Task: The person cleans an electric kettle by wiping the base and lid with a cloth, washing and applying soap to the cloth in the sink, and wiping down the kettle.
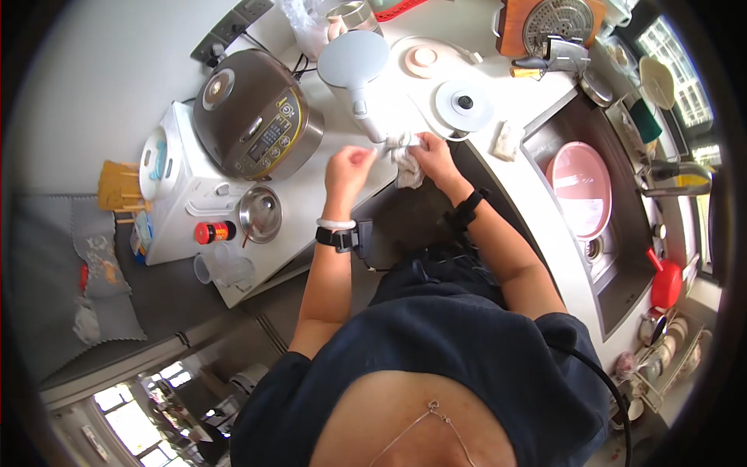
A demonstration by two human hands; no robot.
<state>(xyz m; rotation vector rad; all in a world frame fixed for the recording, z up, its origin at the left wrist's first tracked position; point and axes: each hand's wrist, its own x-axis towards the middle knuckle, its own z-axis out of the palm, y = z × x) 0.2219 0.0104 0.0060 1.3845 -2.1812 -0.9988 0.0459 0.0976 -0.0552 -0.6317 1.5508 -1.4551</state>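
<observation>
My right hand [437,159] is closed on a crumpled whitish cloth [408,170], which hangs over the counter's front edge. To its left, my left hand [348,177] has its fingers curled in, slightly blurred; what they hold, if anything, is hidden. Just beyond both hands stands a white pot [380,101] with a grey round top [354,58]. Its white handle [364,117] points toward me and ends close to the cloth. A white lid [464,107] with a black knob lies to the right of the pot.
A brown rice cooker [253,117] stands left on the counter, near a metal bowl [261,213], a red-lidded jar [215,232] and clear plastic cups [226,266]. At right, a pink basin [580,187] sits in the sink [622,257]. A cutting board [510,27] leans at the back.
</observation>
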